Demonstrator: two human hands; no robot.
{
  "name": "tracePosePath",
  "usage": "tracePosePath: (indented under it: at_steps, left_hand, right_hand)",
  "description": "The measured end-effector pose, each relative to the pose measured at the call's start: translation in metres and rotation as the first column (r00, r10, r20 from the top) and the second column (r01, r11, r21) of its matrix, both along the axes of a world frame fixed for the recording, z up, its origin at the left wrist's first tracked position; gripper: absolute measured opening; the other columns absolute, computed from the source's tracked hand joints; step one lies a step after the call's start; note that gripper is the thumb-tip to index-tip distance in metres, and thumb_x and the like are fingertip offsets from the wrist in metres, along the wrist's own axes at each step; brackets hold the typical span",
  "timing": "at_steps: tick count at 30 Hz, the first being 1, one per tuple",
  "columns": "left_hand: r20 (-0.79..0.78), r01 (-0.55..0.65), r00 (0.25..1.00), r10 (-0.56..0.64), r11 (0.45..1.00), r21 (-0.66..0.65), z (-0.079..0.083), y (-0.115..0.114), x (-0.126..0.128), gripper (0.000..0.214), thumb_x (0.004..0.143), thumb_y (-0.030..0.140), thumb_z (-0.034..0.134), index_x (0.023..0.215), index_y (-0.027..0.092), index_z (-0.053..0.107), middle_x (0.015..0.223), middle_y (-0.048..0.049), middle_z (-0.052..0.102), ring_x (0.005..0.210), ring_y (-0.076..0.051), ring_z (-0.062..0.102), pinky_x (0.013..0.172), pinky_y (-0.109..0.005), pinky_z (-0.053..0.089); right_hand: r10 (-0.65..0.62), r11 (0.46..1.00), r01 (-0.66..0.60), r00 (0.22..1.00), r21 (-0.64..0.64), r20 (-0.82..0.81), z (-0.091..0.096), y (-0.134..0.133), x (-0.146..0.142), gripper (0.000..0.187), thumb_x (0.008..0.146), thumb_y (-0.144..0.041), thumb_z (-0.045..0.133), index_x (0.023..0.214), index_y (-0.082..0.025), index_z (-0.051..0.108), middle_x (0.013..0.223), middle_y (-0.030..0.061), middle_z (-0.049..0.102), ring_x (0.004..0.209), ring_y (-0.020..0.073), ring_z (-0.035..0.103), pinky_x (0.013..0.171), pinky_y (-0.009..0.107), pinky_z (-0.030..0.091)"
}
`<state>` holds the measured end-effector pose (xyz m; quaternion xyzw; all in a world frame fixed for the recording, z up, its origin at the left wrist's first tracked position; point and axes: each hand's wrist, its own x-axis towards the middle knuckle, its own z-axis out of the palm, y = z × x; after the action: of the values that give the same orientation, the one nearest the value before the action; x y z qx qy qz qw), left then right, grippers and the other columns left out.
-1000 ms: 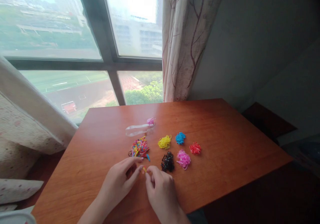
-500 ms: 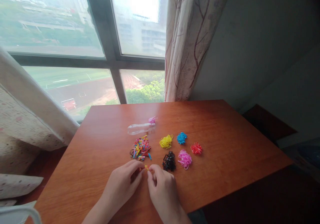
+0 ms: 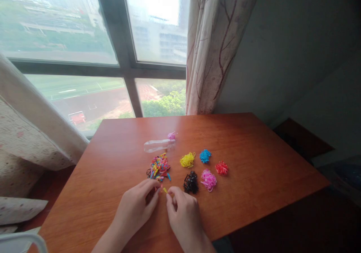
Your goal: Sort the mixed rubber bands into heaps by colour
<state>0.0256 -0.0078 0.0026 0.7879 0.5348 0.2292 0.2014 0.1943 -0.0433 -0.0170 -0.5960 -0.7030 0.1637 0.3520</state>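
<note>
My left hand (image 3: 138, 202) pinches a small pinkish-red rubber band (image 3: 161, 188) between thumb and forefinger. Across a narrow gap, my right hand (image 3: 184, 210) grips a yellow rubber band (image 3: 165, 190) at its fingertips. Whether the two bands are still linked is too small to tell. Just beyond my left fingers lies a mixed-colour pile of rubber bands (image 3: 159, 167). Beside my right hand is a pile of black bands (image 3: 191, 182), with pink bands (image 3: 208, 180) to its right. Farther back sit yellow bands (image 3: 187, 159), blue bands (image 3: 205, 156) and red bands (image 3: 222, 168).
A clear plastic bottle (image 3: 158, 145) lies on its side behind the mixed pile, a pink cap (image 3: 172, 135) by its neck. The wooden table (image 3: 254, 151) reaches the window (image 3: 158, 49). Curtains (image 3: 207, 49) hang on both sides.
My hands have drawn slightly apart, the left one shifting left. The pinkish-red and yellow bands, bunched together before, now show separately between my fingertips.
</note>
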Motion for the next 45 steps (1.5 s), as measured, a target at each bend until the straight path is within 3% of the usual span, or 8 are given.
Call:
tracePosePath:
  at_steps: [6, 11, 15, 19, 23, 28, 36, 45]
  left_hand:
    - [-0.055, -0.010, 0.998, 0.011, 0.999, 0.030, -0.001, -0.001, -0.001, 0.016, 0.092, 0.024, 0.047, 0.091, 0.024, 0.064, 0.083, 0.0003, 0.072, 0.071, -0.015, 0.068, 0.065, -0.023, 0.050]
    - [-0.140, 0.022, 0.990, -0.007, 0.994, 0.104, -0.003, -0.001, 0.005, 0.020, 0.095, 0.029, 0.047, 0.105, 0.025, 0.064, 0.088, -0.0016, 0.073, 0.073, -0.016, 0.070, 0.063, -0.023, 0.050]
    - [-0.254, 0.105, 0.964, -0.073, 0.988, 0.116, -0.003, 0.001, 0.011, 0.023, 0.099, 0.029, 0.041, 0.098, 0.025, 0.063, 0.089, -0.0014, 0.073, 0.077, -0.018, 0.071, 0.062, -0.024, 0.049]
    - [-0.299, 0.111, 0.952, -0.070, 0.986, 0.121, -0.002, 0.002, 0.012, 0.025, 0.100, 0.029, 0.039, 0.093, 0.024, 0.062, 0.088, -0.0015, 0.073, 0.077, -0.018, 0.071, 0.063, -0.024, 0.049]
    - [-0.274, 0.124, 0.958, -0.086, 0.984, 0.125, -0.005, 0.003, 0.009, 0.026, 0.099, 0.028, 0.039, 0.089, 0.024, 0.062, 0.084, -0.0015, 0.072, 0.075, -0.018, 0.071, 0.063, -0.024, 0.049]
    - [-0.216, 0.104, 0.974, -0.073, 0.985, 0.134, -0.008, 0.004, 0.007, 0.026, 0.098, 0.025, 0.040, 0.085, 0.024, 0.062, 0.081, -0.0005, 0.072, 0.070, -0.016, 0.068, 0.062, -0.023, 0.048]
    - [-0.205, 0.107, 0.975, -0.087, 0.990, 0.090, -0.008, 0.002, 0.005, 0.021, 0.096, 0.024, 0.042, 0.088, 0.024, 0.061, 0.083, -0.0003, 0.072, 0.074, -0.018, 0.070, 0.063, -0.024, 0.048]
    - [-0.069, 0.056, 0.996, -0.053, 0.998, 0.033, -0.006, 0.001, 0.003, 0.016, 0.093, 0.020, 0.046, 0.091, 0.024, 0.062, 0.088, -0.0010, 0.073, 0.077, -0.016, 0.070, 0.067, -0.023, 0.050]
  right_hand:
    - [-0.005, 0.999, 0.005, 1.000, 0.041, -0.013, 0.011, -0.001, 0.006, 0.023, 0.098, -0.023, 0.043, 0.086, -0.022, 0.063, 0.065, -0.0011, 0.065, 0.056, 0.0142, 0.063, 0.056, 0.022, 0.036]
    - [-0.085, 0.995, 0.085, 0.996, 0.053, 0.001, 0.028, 0.011, 0.037, 0.025, 0.099, -0.029, 0.045, 0.086, -0.022, 0.065, 0.060, -0.0013, 0.061, 0.052, 0.0137, 0.058, 0.055, 0.023, 0.035]
    - [-0.182, 0.982, 0.175, 0.976, 0.068, 0.122, 0.037, 0.034, 0.071, 0.026, 0.098, -0.031, 0.046, 0.087, -0.020, 0.068, 0.057, -0.0009, 0.059, 0.052, 0.0143, 0.057, 0.055, 0.024, 0.034]
    - [-0.176, 0.979, 0.199, 0.938, -0.046, 0.300, 0.043, 0.067, 0.094, 0.018, 0.095, -0.026, 0.053, 0.088, -0.022, 0.069, 0.057, -0.0027, 0.060, 0.054, 0.0138, 0.059, 0.052, 0.023, 0.029]
    - [-0.124, 0.971, 0.203, 0.880, -0.127, 0.459, 0.047, 0.096, 0.096, 0.012, 0.091, -0.022, 0.061, 0.088, -0.024, 0.072, 0.062, -0.0018, 0.065, 0.059, 0.0144, 0.061, 0.053, 0.024, 0.027]
    - [-0.065, 0.976, 0.158, 0.871, -0.152, 0.487, 0.046, 0.114, 0.090, 0.011, 0.089, -0.021, 0.063, 0.087, -0.026, 0.073, 0.072, 0.0001, 0.071, 0.066, 0.0150, 0.065, 0.055, 0.024, 0.028]
    - [-0.036, 0.977, 0.137, 0.860, -0.162, 0.509, 0.049, 0.112, 0.088, 0.015, 0.093, -0.023, 0.059, 0.092, -0.026, 0.073, 0.076, 0.0030, 0.073, 0.070, 0.0179, 0.066, 0.056, 0.025, 0.029]
    - [0.009, 0.992, 0.039, 0.930, -0.124, 0.366, 0.051, 0.072, 0.071, 0.015, 0.092, -0.020, 0.058, 0.088, -0.025, 0.071, 0.072, -0.0009, 0.071, 0.065, 0.0158, 0.065, 0.055, 0.025, 0.030]
